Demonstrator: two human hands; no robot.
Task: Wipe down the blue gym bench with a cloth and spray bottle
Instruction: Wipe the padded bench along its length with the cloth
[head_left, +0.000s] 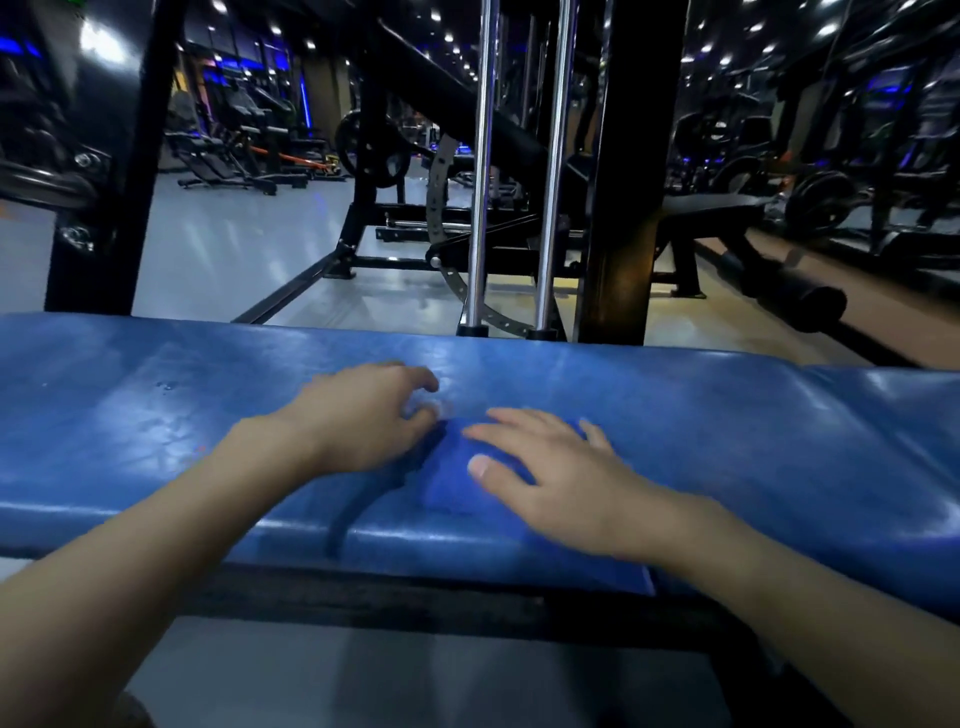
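The blue gym bench (727, 441) runs across the frame, its padded top glossy and worn. A folded blue cloth (457, 483) lies on its middle. My right hand (550, 478) lies flat on the cloth with straight, spread fingers. My left hand (363, 415) hovers just left of the cloth, fingers loosely bent, fingertips at the cloth's upper left edge; whether they pinch it is unclear. No spray bottle is visible.
A black steel frame (623, 208) and two chrome guide rods (480, 182) stand just behind the bench. Other black machines and weight plates (371, 148) fill the dim gym floor beyond. The bench's black base bar (415, 597) runs below the pad.
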